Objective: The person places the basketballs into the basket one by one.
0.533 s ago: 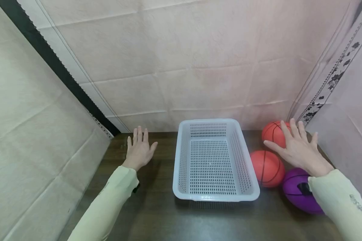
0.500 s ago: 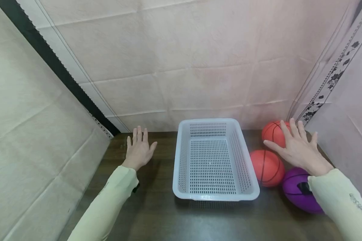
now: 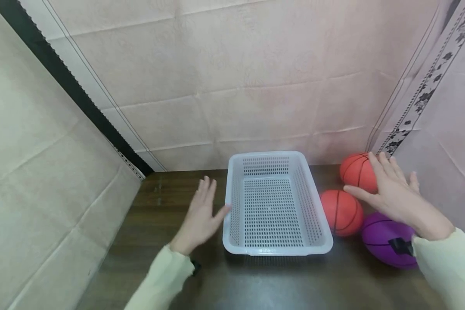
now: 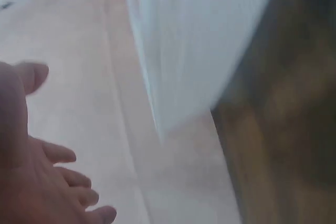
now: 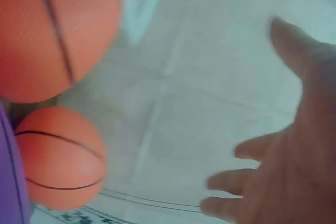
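Note:
A pale perforated plastic basket (image 3: 278, 251) stands on the dark wooden table. My left hand (image 3: 199, 219) hovers at its left side, fingers straight and thumb toward the rim; whether the thumb touches cannot be told. In the left wrist view the left hand (image 4: 47, 177) appears apart from the basket wall (image 4: 194, 40). To the right, my right hand (image 3: 399, 196) hovers over the balls with fingers spread, holding nothing. Two orange-red toy basketballs, a front one (image 3: 342, 213) and a back one (image 3: 358, 172), sit beside the basket. A purple ball (image 3: 387, 239) lies nearest me, partly behind the right sleeve.
Cloth-covered walls enclose the table (image 3: 166, 202) at the back (image 3: 255, 86), left and right. A black strip (image 3: 81, 99) runs down the left corner, and a floral border (image 3: 430, 86) down the right one. The balls stand close to the right wall.
My left hand has moved right and nearer, from the table's left part to the basket's left side. My right hand has shifted slightly to the right. The balls and basket look unmoved.

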`<state>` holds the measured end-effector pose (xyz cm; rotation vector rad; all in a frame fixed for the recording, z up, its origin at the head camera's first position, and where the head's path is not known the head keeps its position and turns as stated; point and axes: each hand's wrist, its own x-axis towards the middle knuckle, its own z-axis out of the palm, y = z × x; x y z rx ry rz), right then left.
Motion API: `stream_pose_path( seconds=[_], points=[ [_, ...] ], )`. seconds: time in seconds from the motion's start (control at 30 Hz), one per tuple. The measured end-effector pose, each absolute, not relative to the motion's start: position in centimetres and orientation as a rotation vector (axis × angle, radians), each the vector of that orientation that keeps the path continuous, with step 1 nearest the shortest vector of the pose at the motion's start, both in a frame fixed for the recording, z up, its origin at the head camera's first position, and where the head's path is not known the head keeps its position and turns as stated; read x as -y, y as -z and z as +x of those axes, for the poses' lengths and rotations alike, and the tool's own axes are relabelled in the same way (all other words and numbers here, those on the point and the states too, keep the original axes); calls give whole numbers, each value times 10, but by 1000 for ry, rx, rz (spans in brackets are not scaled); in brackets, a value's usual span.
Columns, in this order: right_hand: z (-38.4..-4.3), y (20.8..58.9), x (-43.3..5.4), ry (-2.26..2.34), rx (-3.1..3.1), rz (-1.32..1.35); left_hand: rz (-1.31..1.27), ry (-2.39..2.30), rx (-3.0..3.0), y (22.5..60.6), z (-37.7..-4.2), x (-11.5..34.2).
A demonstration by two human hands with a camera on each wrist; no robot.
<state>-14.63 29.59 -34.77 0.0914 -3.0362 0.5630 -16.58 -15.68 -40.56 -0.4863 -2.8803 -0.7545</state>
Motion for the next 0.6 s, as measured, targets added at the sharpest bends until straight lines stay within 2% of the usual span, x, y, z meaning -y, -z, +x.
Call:
stream_pose_path(
  seconds=[0.23, 0.43, 0.6],
  points=[
    [-99, 361, -307, -415, 3020, 98, -485, 1066, 2845, 439, -125, 122],
    [-70, 401, -325, -480, 2981, -68, -431, 1099, 2851, 463, -118, 118],
    [-62, 433, -331, -628, 2921, -148, -426, 1038, 2863, 472, -119, 122]
  ],
)
